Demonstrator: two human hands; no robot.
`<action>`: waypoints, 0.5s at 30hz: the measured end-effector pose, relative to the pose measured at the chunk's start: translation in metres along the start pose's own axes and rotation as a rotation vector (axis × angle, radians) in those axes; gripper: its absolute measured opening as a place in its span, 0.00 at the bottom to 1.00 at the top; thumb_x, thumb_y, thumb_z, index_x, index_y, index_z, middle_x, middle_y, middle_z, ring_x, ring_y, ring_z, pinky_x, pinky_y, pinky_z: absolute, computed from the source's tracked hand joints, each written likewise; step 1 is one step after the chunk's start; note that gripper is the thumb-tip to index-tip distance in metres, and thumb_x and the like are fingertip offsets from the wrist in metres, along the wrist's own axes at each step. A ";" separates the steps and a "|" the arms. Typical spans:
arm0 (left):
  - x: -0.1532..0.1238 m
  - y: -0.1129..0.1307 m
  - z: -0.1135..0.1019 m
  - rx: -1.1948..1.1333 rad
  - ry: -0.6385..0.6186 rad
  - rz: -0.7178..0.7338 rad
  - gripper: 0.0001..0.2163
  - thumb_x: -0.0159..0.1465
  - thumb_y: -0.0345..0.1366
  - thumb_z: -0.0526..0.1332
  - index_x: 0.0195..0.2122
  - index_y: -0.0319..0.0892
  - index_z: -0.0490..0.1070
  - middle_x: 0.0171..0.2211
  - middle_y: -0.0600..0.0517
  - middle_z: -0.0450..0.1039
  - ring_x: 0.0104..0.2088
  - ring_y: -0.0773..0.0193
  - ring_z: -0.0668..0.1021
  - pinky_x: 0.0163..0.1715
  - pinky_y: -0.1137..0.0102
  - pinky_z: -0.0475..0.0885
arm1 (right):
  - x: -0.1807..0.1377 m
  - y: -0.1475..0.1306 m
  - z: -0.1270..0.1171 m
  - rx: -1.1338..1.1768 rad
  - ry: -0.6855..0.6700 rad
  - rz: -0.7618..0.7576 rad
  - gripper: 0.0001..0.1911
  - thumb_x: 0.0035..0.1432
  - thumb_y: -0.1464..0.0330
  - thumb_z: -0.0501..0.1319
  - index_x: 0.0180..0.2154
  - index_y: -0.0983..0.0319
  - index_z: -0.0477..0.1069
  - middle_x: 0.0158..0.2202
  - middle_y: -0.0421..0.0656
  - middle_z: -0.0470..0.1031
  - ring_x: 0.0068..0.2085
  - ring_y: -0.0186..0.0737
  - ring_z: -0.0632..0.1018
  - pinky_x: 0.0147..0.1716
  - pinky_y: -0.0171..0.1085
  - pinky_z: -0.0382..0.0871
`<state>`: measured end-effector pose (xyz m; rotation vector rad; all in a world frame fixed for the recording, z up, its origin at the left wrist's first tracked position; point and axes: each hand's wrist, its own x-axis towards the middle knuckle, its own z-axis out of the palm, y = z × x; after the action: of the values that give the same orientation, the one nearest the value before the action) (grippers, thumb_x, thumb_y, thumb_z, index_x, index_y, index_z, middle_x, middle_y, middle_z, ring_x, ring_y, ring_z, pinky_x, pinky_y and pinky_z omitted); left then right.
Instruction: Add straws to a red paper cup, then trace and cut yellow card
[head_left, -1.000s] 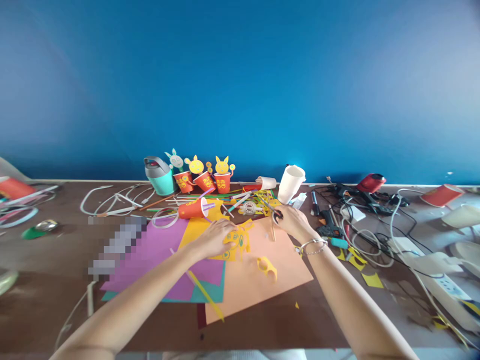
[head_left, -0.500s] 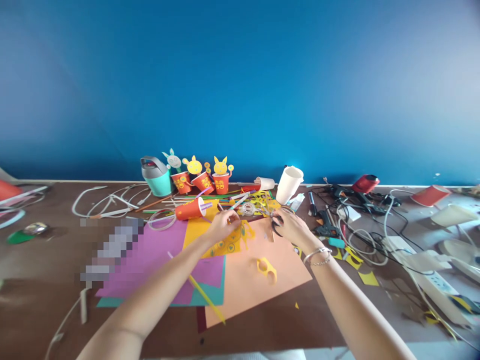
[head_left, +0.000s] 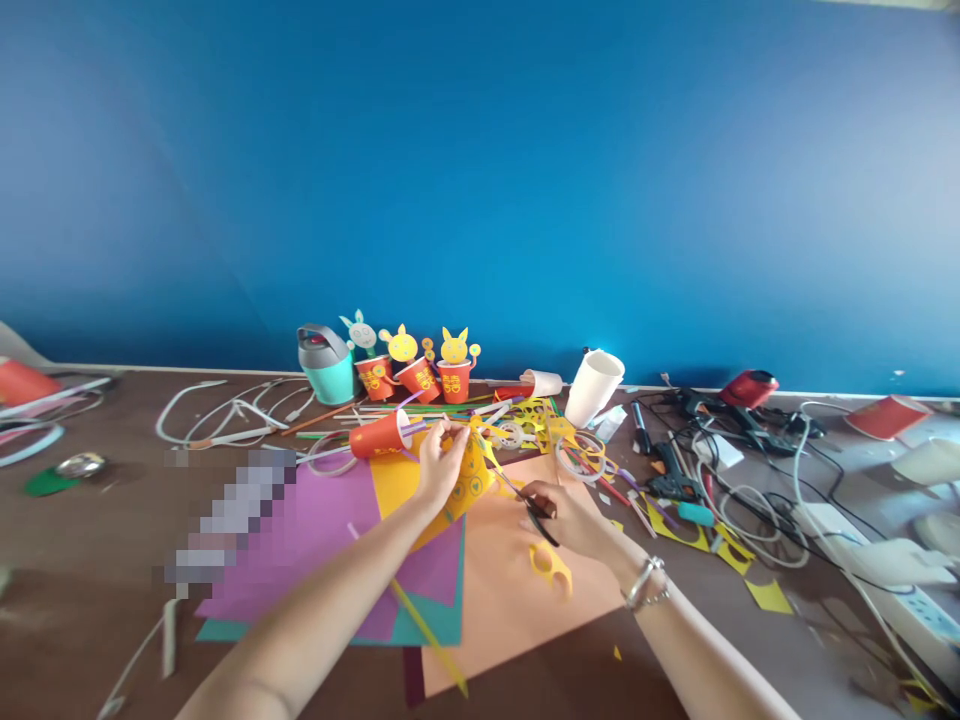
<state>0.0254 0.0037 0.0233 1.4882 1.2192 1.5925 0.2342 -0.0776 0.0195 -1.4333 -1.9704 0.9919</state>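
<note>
My left hand (head_left: 442,462) pinches a yellow-orange sheet of paper (head_left: 474,482) by its upper edge. Circles with small hearts are drawn on that sheet. In my right hand (head_left: 559,510) is a pair of scissors (head_left: 541,524) with black handles, its blades pointing up and left at the sheet's right edge. Whether the blades touch the paper I cannot tell. Beneath both hands lie a peach sheet (head_left: 502,600) and a purple sheet (head_left: 322,540). A yellow paper scrap with round cutouts (head_left: 551,568) rests on the peach sheet, below the scissors.
Red cups with animal faces (head_left: 454,380) stand by the blue wall, beside a teal container (head_left: 328,380). A red cup (head_left: 377,434) lies on its side. A white cup (head_left: 594,388) leans at the back. Right are a glue gun (head_left: 675,482), cables and a power strip (head_left: 919,610).
My left hand has lifted the yellow-orange sheet up off the stack. My right hand has brought the scissors down, with the blades now toward the sheet. The view has shifted slightly.
</note>
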 end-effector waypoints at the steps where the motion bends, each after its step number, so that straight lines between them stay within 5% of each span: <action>1: 0.000 -0.001 0.000 -0.017 0.001 -0.009 0.08 0.58 0.40 0.62 0.27 0.42 0.69 0.27 0.53 0.73 0.30 0.64 0.75 0.34 0.70 0.70 | 0.002 0.001 0.003 0.038 -0.008 -0.006 0.10 0.52 0.65 0.62 0.37 0.62 0.72 0.26 0.39 0.71 0.25 0.33 0.68 0.24 0.31 0.61; 15: -0.002 -0.011 0.002 -0.019 -0.005 -0.027 0.07 0.58 0.40 0.62 0.28 0.42 0.69 0.28 0.53 0.73 0.32 0.64 0.76 0.35 0.70 0.70 | 0.011 -0.001 0.015 0.187 -0.003 0.013 0.14 0.52 0.61 0.64 0.38 0.62 0.72 0.25 0.38 0.68 0.25 0.32 0.66 0.24 0.31 0.60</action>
<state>0.0262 0.0066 0.0127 1.4568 1.2136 1.5776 0.2191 -0.0710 0.0108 -1.3428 -1.8193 1.1519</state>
